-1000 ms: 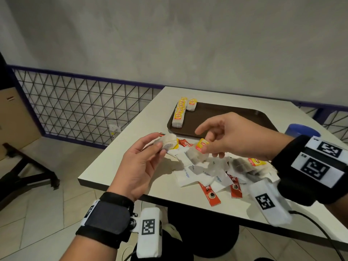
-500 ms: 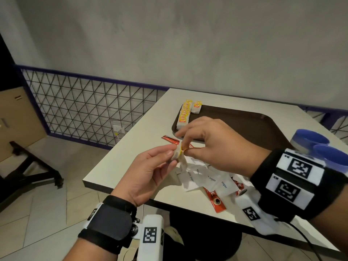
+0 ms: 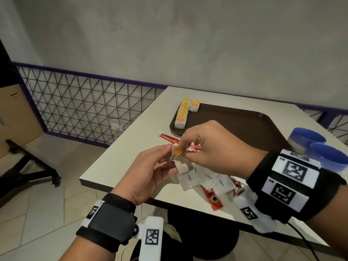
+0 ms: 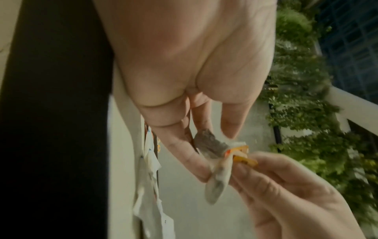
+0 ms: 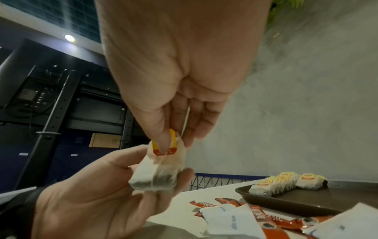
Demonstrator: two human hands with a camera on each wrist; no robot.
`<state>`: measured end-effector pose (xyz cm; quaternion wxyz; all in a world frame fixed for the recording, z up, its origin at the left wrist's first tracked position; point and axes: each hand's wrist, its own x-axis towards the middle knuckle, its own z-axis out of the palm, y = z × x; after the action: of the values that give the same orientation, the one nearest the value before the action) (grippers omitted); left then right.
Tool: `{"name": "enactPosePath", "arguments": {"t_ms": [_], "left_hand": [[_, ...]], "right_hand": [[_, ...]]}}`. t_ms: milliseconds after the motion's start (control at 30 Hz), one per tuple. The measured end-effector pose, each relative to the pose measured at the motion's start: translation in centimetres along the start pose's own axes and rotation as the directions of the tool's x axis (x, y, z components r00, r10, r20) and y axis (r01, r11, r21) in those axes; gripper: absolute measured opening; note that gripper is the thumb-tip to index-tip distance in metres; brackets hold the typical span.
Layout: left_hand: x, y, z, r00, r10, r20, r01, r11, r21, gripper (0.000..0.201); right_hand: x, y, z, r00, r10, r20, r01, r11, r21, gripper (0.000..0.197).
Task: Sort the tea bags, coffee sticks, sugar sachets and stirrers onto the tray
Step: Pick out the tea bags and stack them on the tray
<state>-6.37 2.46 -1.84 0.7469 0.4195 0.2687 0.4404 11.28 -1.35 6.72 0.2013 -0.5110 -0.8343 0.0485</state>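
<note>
**Tea bag getting tidied mid-air**

Table [image 3: 131, 147] has the tray [image 3: 235, 125] at the back, a row of bags [image 3: 181, 115] already lined up in its corner. Sugar sachets [image 3: 209, 178] and coffee sticks [image 3: 213, 199] sit in a pile near the front edge. Left hand [image 3: 150, 174] grips a tea bag [image 5: 157, 174] above that pile while the right hand [image 3: 212, 147] pinches its tag [image 5: 165, 145], probably flattening it so it stacks neatly.

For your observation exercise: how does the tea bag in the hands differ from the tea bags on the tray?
The held tea bag is lifted off the table, pinched by both hands; the tray's tea bags lie in a row. Its yellow tag is gripped by fingers; theirs rest flat on top. All share white paper and yellow tags.
</note>
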Motion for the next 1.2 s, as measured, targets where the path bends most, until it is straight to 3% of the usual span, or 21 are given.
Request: {"name": "enactPosePath", "arguments": {"t_ms": [133,267,433,600,700,867,1067,1200], "left_hand": [[-0.3,-0.1,0.0,0.998,0.060,0.025,-0.061,0.996,0.060,0.052],[-0.4,-0.3,0.0,0.993,0.122,-0.004,-0.120,0.985,0.128,0.037],[-0.5,-0.5,0.3,0.983,0.173,-0.069,-0.149,0.954,0.261,0.018],[-0.4,-0.6,0.2,0.979,0.193,-0.071,-0.165,0.943,0.290,0.013],[-0.4,-0.6,0.2,0.975,0.205,-0.083,-0.174,0.944,0.279,0.011],[-0.4,-0.6,0.3,0.971,0.222,-0.088,-0.187,0.935,0.302,0.011],[-0.4,-0.6,-0.2,0.978,0.200,-0.050,-0.186,0.961,0.205,0.024],[-0.3,-0.6,-0.2,0.980,0.197,-0.044,-0.183,0.959,0.219,0.026]], "right_hand": [[0.4,0.3,-0.5,0.989,0.144,-0.019,-0.139,0.978,0.153,0.003],[1.1,0.9,-0.4,0.969,0.248,0.022,-0.243,0.924,0.295,0.007],[1.5,1.2,0.0,0.946,0.309,0.095,-0.323,0.893,0.314,0.013],[1.5,0.9,0.1,0.919,0.370,0.139,-0.393,0.822,0.413,0.032],[1.5,0.9,0.2,0.884,0.420,0.206,-0.467,0.754,0.463,0.025],[1.2,1.2,0.2,0.862,0.407,0.303,-0.507,0.685,0.523,0.014],[2.1,2.2,-0.7,0.857,0.432,0.280,-0.509,0.629,0.587,0.020],[2.1,2.8,-0.4,0.845,0.420,0.333,-0.528,0.553,0.644,0.020]]}}
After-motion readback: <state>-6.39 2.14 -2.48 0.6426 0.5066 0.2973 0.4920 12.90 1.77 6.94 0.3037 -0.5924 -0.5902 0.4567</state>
